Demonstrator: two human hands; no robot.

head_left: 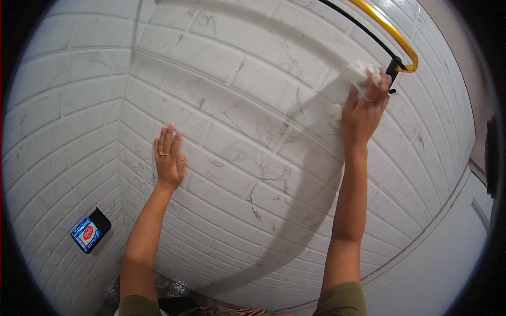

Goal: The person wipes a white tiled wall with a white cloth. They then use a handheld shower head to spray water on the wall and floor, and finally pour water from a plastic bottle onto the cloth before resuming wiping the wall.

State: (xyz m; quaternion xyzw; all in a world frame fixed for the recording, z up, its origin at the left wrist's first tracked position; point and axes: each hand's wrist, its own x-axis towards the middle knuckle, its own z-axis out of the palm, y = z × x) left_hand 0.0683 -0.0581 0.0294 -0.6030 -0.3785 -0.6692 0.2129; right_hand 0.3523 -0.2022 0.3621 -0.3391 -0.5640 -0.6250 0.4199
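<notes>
My left hand lies flat against the white marble-patterned tile wall, fingers stretched upward and nothing in it. Higher up on the right, my right hand presses a crumpled white cloth to the tiles. Its fingers partly cover the cloth, and whether it is fabric or tissue I cannot tell. A paler white lump shows beside the right hand, perhaps a loose end of the cloth. Right by the fingertips is a black bracket under the end of a gold rail.
A thin black bar runs beside the gold rail. On the left side wall sits a black holder with a blue and white pack. A white door or panel stands at lower right. My arm's shadow falls across the tiles.
</notes>
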